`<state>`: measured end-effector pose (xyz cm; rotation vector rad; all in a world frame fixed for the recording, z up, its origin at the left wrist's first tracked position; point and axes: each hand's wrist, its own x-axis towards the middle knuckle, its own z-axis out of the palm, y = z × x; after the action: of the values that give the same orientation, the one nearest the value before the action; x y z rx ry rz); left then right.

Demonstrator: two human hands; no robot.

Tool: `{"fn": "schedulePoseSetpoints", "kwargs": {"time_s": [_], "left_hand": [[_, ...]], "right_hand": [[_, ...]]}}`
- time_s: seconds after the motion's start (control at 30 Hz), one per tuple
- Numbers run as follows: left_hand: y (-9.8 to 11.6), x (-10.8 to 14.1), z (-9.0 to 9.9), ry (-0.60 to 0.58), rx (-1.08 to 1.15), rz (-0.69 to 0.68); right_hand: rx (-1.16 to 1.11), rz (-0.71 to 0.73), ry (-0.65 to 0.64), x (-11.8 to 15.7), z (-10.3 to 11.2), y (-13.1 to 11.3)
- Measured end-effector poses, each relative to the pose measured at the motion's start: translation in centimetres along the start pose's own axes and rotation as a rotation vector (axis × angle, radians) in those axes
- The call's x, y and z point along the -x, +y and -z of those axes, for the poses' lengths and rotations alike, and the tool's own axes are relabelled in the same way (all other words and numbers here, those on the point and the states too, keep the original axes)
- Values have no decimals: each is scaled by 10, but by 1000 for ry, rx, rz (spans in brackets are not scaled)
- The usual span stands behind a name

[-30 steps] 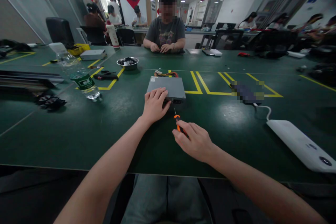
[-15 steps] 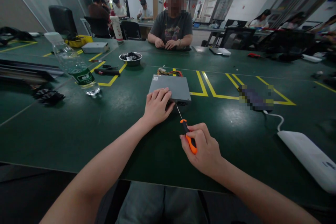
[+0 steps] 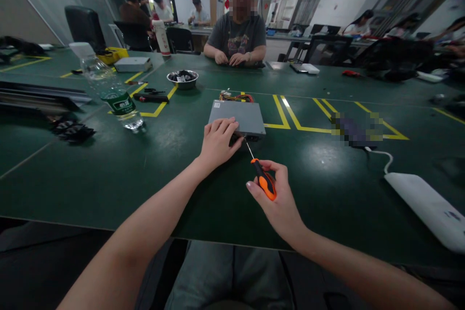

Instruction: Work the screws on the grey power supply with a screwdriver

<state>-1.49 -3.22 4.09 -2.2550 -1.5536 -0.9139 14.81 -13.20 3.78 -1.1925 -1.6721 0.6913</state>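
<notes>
A grey metal computer power supply unit point(image 3: 241, 115) lies on the green table, its bundle of coloured cables point(image 3: 236, 98) at the far side. My left hand point(image 3: 220, 140) grips its near left corner, fingers on the top and thumb along the front edge. In my right hand point(image 3: 278, 193) is a screwdriver point(image 3: 264, 179) with an orange and black handle, held loosely with the thumb a little off the grip. The shaft slants up to the unit's near face, by my left thumb. Whether the tip sits in a screw is too small to tell.
A water bottle point(image 3: 118, 97) stands to the left, near dark metal parts point(image 3: 36, 97). Beyond are a steel bowl point(image 3: 182, 80) of small parts and a black tool point(image 3: 151, 98). A phone point(image 3: 354, 130) is cabled to a white power bank point(image 3: 425, 208) at right. Opposite sits a person point(image 3: 238, 38).
My right hand's fingers and thumb have loosened and shifted around the handle, which now shows turned, with more of its orange side. My left hand stays on the power supply unit.
</notes>
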Motion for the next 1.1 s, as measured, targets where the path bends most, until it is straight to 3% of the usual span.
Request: {"fn": "schedulePoseSetpoints", "kwargs": {"time_s": [0.1, 0.23, 0.33, 0.43, 0.6, 0.77, 0.97, 1.1], "left_hand": [[-1, 3, 3, 16, 1, 9], [-3, 6, 3, 26, 5, 3], [-4, 8, 1, 42, 1, -6], [-6, 8, -2, 51, 3, -19], [-8, 9, -4, 53, 12, -30], [-8, 8, -5, 69, 0, -33], [-9, 8, -6, 69, 6, -28], [-9, 8, -6, 71, 6, -33]], "right_hand": [[225, 226, -52, -2, -7, -4], [618, 678, -254, -11, -8, 1], [753, 910, -253, -17, -8, 8], [642, 916, -272, -21, -6, 11], [449, 838, -444, -22, 3, 8], [432, 964, -346, -25, 7, 10], [274, 923, -266, -27, 8, 17], [247, 866, -351, -25, 10, 16]]}}
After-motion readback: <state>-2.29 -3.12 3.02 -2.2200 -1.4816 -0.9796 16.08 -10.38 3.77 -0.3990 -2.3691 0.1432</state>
